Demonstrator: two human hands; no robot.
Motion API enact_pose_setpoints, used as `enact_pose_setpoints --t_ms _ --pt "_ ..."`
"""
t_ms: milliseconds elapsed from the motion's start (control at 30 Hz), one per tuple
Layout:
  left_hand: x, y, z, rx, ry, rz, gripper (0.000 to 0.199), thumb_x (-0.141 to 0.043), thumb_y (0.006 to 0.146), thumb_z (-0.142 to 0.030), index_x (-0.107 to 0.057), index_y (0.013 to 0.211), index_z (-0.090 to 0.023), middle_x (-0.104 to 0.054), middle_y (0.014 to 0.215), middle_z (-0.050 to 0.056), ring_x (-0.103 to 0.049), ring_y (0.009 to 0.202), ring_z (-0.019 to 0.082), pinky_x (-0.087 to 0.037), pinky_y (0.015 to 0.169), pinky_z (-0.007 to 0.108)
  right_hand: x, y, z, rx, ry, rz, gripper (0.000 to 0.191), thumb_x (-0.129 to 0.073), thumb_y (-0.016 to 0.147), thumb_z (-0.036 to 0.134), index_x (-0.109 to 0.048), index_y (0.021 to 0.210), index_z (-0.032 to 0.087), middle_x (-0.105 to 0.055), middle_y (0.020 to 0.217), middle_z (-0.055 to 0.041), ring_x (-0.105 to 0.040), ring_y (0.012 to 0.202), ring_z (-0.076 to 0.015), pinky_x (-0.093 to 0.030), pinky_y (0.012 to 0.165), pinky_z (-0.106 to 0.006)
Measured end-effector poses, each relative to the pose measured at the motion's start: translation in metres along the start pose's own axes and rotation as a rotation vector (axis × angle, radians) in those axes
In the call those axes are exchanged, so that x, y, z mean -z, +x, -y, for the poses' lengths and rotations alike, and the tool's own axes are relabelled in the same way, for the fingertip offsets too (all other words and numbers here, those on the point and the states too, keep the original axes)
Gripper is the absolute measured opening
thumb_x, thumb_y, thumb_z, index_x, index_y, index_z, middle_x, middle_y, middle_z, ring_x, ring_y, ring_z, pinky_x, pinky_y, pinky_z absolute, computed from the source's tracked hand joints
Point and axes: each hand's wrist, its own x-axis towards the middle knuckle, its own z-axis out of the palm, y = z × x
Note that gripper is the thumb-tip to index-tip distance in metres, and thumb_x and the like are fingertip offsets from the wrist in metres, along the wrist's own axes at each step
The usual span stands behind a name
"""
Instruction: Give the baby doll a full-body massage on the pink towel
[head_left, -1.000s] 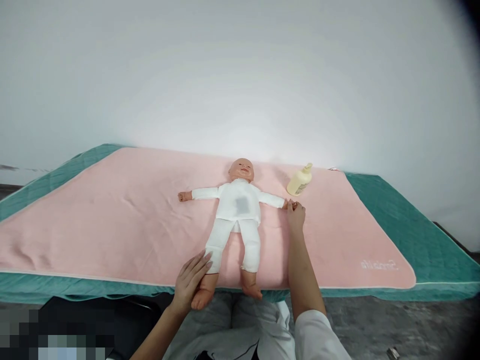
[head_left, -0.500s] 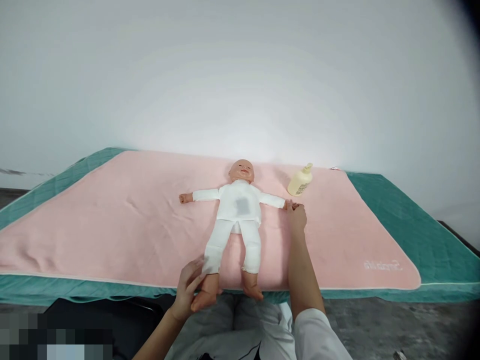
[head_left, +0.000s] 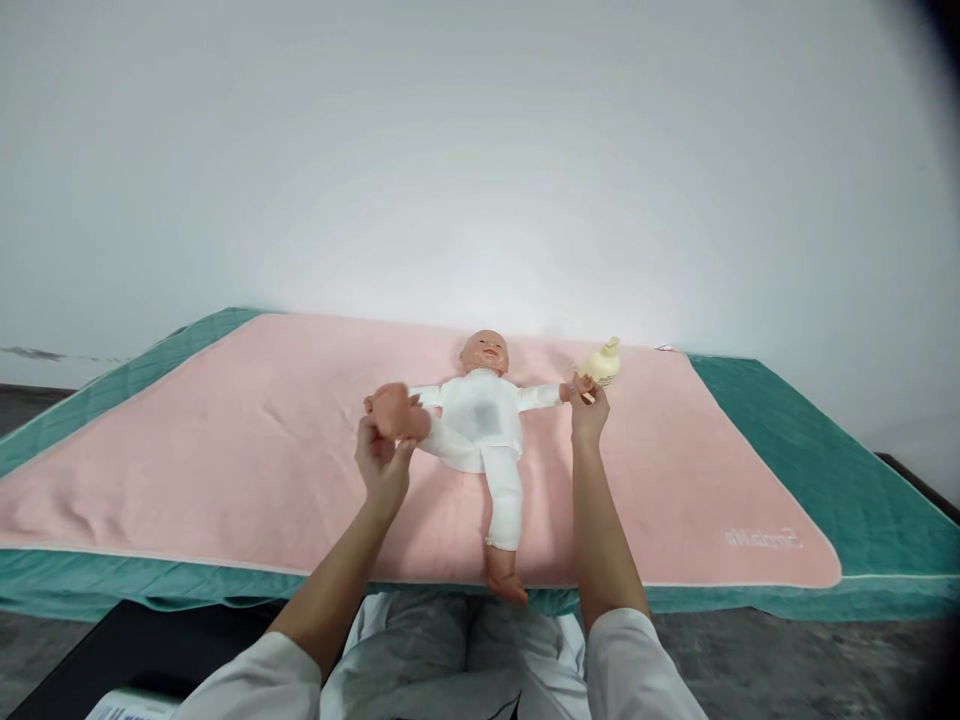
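Note:
A baby doll (head_left: 482, 408) in white clothes lies on its back on a pink mat (head_left: 262, 480), head toward the wall. My left hand (head_left: 384, 458) is closed around the doll's foot (head_left: 401, 412) on the left side, and that leg is raised and bent outward toward the doll's arm. The doll's other leg (head_left: 504, 500) lies straight, its foot at the mat's near edge. On the right, my right hand (head_left: 589, 408) pinches the doll's small hand (head_left: 576, 386), with that arm stretched out sideways. Just behind it stands a pale yellow pump bottle (head_left: 603, 362), its lower part partly hidden by my fingers.
The pink mat lies over a green quilted pad (head_left: 795, 450) on a table against a pale wall (head_left: 480, 160). Below the near edge at left is a black surface (head_left: 97, 660) with a whitish object (head_left: 131, 704) on it.
My left hand has lifted the doll's leg from the near edge up and away, toward the doll's arm. My right hand stays at the doll's hand, which has risen slightly.

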Motion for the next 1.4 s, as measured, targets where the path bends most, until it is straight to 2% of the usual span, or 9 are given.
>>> enact_pose_setpoints --t_ms 167,267,333,433,567,800,933,1200,1400 --pt "-0.051 0.042 -0.007 0.082 0.143 0.295 0.044 -0.053 0.088 -0.056 -0.060 0.110 -0.018 -0.070 0.101 0.009 -0.066 0.094 0.023 -0.053 0.080 0.035 -0.016 -0.042 0.033 0.340 0.016 0.208 0.047 -0.070 0.075 0.038 -0.060 0.116 0.017 -0.061 0.119 -0.0119 -0.065 0.100 -0.0202 -0.058 0.085 -0.036" --pt "-0.077 0.057 -0.003 0.102 0.275 0.547 0.047 -0.046 0.092 -0.055 -0.064 0.113 -0.017 -0.071 0.095 0.007 -0.066 0.086 0.022 -0.051 0.076 0.033 -0.023 -0.073 0.030 0.629 -0.163 0.417 0.034 -0.063 0.083 0.031 -0.062 0.116 0.021 -0.065 0.109 -0.0087 -0.064 0.102 -0.0202 -0.056 0.092 -0.039" --pt "-0.091 0.064 0.005 0.124 0.389 0.649 0.051 -0.040 0.094 -0.056 -0.066 0.114 -0.017 -0.072 0.094 0.008 -0.067 0.085 0.023 -0.050 0.076 0.033 -0.026 -0.088 0.023 0.782 -0.285 0.557 0.026 -0.058 0.087 0.027 -0.065 0.112 0.023 -0.066 0.106 -0.0087 -0.064 0.102 -0.0205 -0.056 0.090 -0.037" --pt "-0.106 0.072 0.023 0.177 0.599 0.782 0.055 -0.034 0.096 -0.057 -0.067 0.114 -0.018 -0.073 0.100 0.011 -0.068 0.091 0.026 -0.049 0.078 0.035 -0.029 -0.099 0.014 0.920 -0.402 0.641 0.024 -0.052 0.091 0.024 -0.068 0.110 0.025 -0.068 0.104 -0.0082 -0.065 0.097 -0.0198 -0.059 0.084 -0.035" --pt "-0.115 0.075 0.044 0.215 0.801 0.908 0.058 -0.032 0.095 -0.058 -0.071 0.102 -0.016 -0.073 0.098 0.015 -0.068 0.093 0.030 -0.049 0.078 0.037 -0.031 -0.099 0.013 0.981 -0.415 0.663 0.027 -0.054 0.091 0.021 -0.067 0.113 0.026 -0.068 0.104 -0.0080 -0.065 0.098 -0.0207 -0.059 0.082 -0.035" --pt "-0.115 0.072 0.053 0.220 0.811 0.910 0.063 -0.052 0.082 -0.069 -0.066 0.115 -0.018 -0.073 0.104 0.015 -0.068 0.098 0.033 -0.049 0.078 0.036 -0.031 -0.099 0.015 0.962 -0.452 0.669 0.028 -0.054 0.089 0.019 -0.068 0.111 0.026 -0.069 0.105 -0.0068 -0.066 0.097 -0.0201 -0.059 0.082 -0.035" --pt "-0.113 0.071 0.048 0.208 0.767 0.890 0.064 -0.069 0.074 -0.060 -0.063 0.123 -0.020 -0.069 0.115 0.014 -0.065 0.106 0.032 -0.049 0.085 0.036 -0.029 -0.099 0.011 0.968 -0.432 0.686 0.027 -0.053 0.091 0.022 -0.068 0.113 0.025 -0.069 0.105 -0.0074 -0.066 0.098 -0.0201 -0.059 0.083 -0.035" --pt "-0.092 0.061 0.043 0.119 0.505 0.497 0.052 -0.068 0.079 -0.042 -0.058 0.123 -0.016 -0.066 0.121 0.014 -0.063 0.109 0.028 -0.048 0.093 0.038 -0.022 -0.086 0.008 0.886 -0.244 0.618 0.028 -0.054 0.093 0.027 -0.064 0.119 0.024 -0.065 0.111 -0.0090 -0.063 0.105 -0.0192 -0.056 0.093 -0.036" --pt "-0.058 0.045 0.032 0.075 0.320 0.226 0.048 -0.064 0.083 -0.042 -0.053 0.123 -0.019 -0.063 0.121 0.012 -0.061 0.109 0.025 -0.049 0.093 0.040 -0.004 -0.060 0.000 0.509 -0.076 0.312 0.036 -0.061 0.086 0.040 -0.062 0.116 0.019 -0.064 0.115 -0.0110 -0.061 0.110 -0.0221 -0.054 0.093 -0.040"
